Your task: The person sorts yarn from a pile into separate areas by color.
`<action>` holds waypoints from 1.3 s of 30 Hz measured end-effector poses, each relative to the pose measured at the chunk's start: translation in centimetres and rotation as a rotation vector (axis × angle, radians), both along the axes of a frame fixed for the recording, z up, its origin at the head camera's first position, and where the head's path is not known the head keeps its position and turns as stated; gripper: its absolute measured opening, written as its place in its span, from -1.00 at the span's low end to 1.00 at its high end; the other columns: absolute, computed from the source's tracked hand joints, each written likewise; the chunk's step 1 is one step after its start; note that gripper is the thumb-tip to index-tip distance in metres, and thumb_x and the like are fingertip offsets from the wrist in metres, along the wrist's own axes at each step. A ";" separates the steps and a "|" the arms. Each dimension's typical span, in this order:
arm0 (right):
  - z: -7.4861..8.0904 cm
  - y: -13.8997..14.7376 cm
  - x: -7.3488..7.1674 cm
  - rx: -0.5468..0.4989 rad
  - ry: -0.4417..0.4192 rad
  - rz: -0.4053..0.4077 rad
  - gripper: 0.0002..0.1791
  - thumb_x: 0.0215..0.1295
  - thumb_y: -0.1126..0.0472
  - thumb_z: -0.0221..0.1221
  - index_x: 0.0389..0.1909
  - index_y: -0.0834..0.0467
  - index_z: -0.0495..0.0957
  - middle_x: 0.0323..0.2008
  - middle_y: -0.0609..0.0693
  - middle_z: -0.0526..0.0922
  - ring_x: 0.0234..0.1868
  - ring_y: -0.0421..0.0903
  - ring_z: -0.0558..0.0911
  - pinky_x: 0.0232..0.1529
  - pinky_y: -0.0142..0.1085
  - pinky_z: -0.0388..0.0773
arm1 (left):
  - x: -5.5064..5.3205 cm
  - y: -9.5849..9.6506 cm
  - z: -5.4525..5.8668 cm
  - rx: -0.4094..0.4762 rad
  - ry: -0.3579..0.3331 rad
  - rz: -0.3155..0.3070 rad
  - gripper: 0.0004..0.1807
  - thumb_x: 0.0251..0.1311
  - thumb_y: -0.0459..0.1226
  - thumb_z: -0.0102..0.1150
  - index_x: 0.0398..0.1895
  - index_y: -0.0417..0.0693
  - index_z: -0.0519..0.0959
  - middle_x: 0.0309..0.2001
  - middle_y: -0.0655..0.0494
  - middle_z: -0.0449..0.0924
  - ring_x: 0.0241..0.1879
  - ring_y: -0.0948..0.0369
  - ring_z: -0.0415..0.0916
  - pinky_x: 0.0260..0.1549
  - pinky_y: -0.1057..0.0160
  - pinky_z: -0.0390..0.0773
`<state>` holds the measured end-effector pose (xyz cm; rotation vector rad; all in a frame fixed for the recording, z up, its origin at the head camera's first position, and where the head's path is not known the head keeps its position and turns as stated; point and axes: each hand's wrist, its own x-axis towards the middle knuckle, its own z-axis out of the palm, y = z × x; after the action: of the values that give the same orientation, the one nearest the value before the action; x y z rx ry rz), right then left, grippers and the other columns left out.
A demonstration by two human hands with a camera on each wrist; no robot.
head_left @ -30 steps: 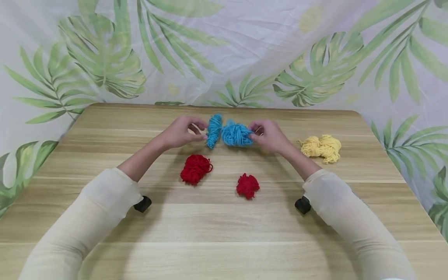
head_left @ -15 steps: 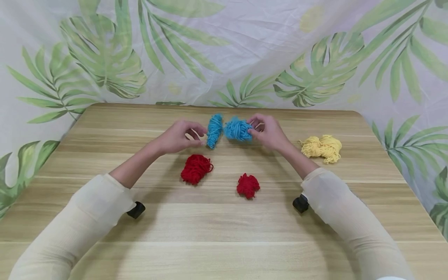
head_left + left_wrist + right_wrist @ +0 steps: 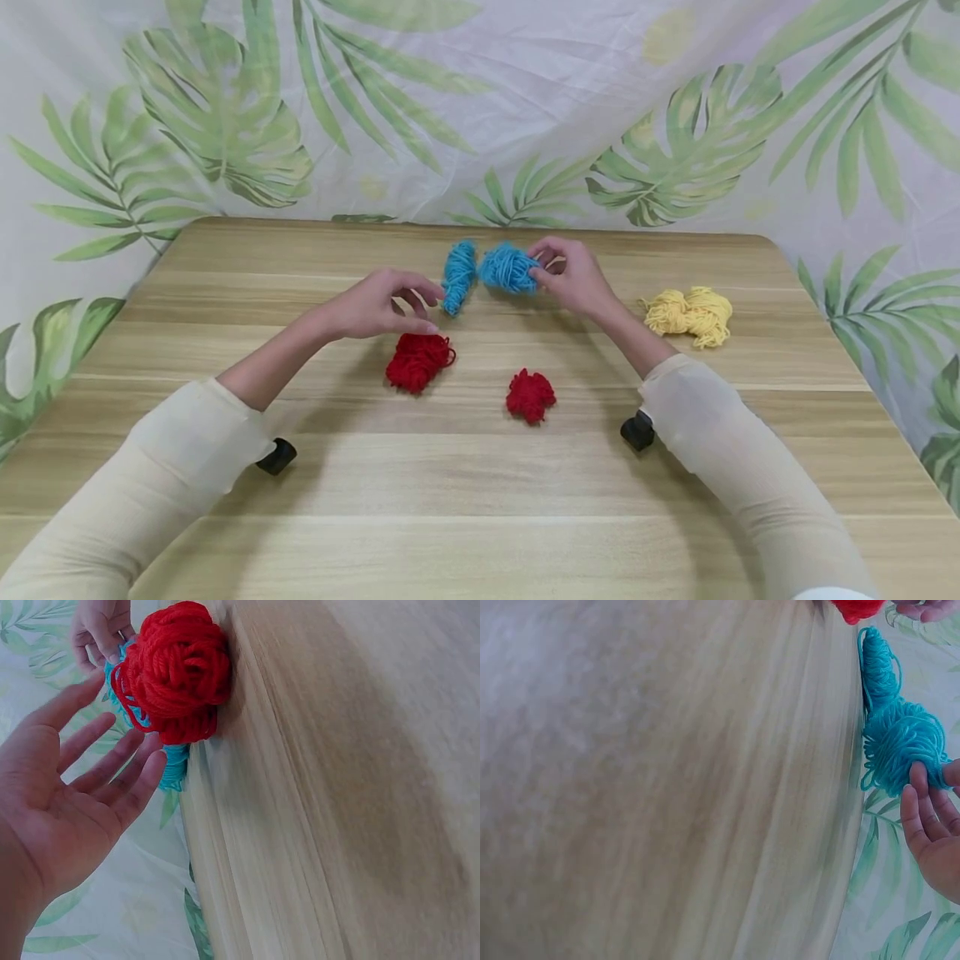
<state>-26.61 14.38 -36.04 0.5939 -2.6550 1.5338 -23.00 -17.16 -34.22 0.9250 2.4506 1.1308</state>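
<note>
My right hand [image 3: 573, 277] pinches the right end of a round bundle of blue yarn [image 3: 507, 268] near the table's far edge. In the right wrist view, thumb and fingers of the right hand [image 3: 936, 838] close on the blue strands. A narrower twisted blue yarn bundle [image 3: 459, 277] lies just left of it. My left hand [image 3: 375, 305] holds nothing, its fingers apart and gently bent. It hovers over the far side of a larger red yarn bundle [image 3: 418, 367]; in the left wrist view, the left hand [image 3: 79, 802] faces that red bundle with its palm showing.
A smaller red yarn bundle [image 3: 531, 397] lies nearer, right of the middle. Yellow yarn [image 3: 688, 317], pinched at its waist, lies beside the right forearm. A leaf-print cloth [image 3: 540, 108] hangs behind the wooden table [image 3: 480, 475].
My left hand has drawn back from the narrow blue bundle toward the larger red one. My right hand has shifted the round blue bundle slightly farther away. Red and yellow yarn stay put.
</note>
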 end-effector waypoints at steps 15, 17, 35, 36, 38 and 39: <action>0.1 -1.1 -0.9 0.063 0.032 -0.035 -0.82 0.38 0.44 0.26 -0.04 0.36 0.63 -0.32 0.17 0.58 -0.27 0.03 0.60 -0.14 -0.27 0.65 | 0.6 -1.4 -0.1 -0.044 -0.147 -0.146 -0.34 0.10 -0.34 0.57 0.28 -0.35 0.55 0.23 -0.26 0.57 0.08 -0.06 0.57 -0.18 0.15 0.72; 0.1 -1.2 -0.9 0.070 0.029 -0.044 -0.82 0.38 0.44 0.26 -0.04 0.35 0.63 -0.33 0.16 0.57 -0.29 0.03 0.61 -0.14 -0.25 0.66 | 0.7 -1.5 -0.1 -0.053 -0.153 -0.159 -0.31 0.07 -0.35 0.58 0.28 -0.37 0.54 0.24 -0.26 0.56 0.05 -0.06 0.56 -0.20 0.16 0.72; -0.4 -2.1 -1.0 0.107 -0.093 0.030 -0.64 0.37 0.43 0.30 0.15 0.36 0.56 -0.27 0.23 0.63 -0.29 0.15 0.74 -0.39 -0.41 0.59 | 1.2 -1.6 -0.1 -0.154 -0.100 -0.167 -0.34 0.04 -0.28 0.62 0.22 -0.33 0.60 0.12 -0.15 0.61 0.01 -0.03 0.54 -0.25 0.19 0.66; -0.4 -2.1 -1.0 0.109 -0.098 0.039 -0.64 0.37 0.42 0.30 0.16 0.36 0.56 -0.28 0.23 0.63 -0.29 0.15 0.74 -0.42 -0.42 0.56 | 1.2 -1.6 -0.1 -0.159 -0.098 -0.169 -0.32 0.01 -0.27 0.64 0.22 -0.34 0.60 0.11 -0.13 0.62 0.00 -0.03 0.54 -0.25 0.18 0.66; -0.5 -2.2 -1.0 0.118 -0.104 0.060 -0.62 0.37 0.42 0.31 0.18 0.36 0.55 -0.28 0.23 0.64 -0.28 0.15 0.75 -0.45 -0.42 0.55 | 1.1 -1.5 -0.1 -0.171 -0.093 -0.173 -0.28 -0.02 -0.27 0.66 0.23 -0.35 0.59 0.08 -0.11 0.63 -0.01 -0.02 0.53 -0.24 0.17 0.64; -0.5 -2.1 -0.9 0.123 -0.105 0.069 -0.61 0.36 0.42 0.31 0.18 0.36 0.55 -0.28 0.23 0.64 -0.28 0.15 0.74 -0.45 -0.42 0.55 | 1.1 -1.5 -0.1 -0.174 -0.095 -0.174 -0.27 -0.03 -0.27 0.66 0.23 -0.36 0.58 0.07 -0.10 0.64 -0.01 -0.01 0.53 -0.24 0.17 0.65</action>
<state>-27.54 12.25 -36.54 0.6344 -2.8532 1.4662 -21.90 -18.65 -34.31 0.9845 2.2986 0.8679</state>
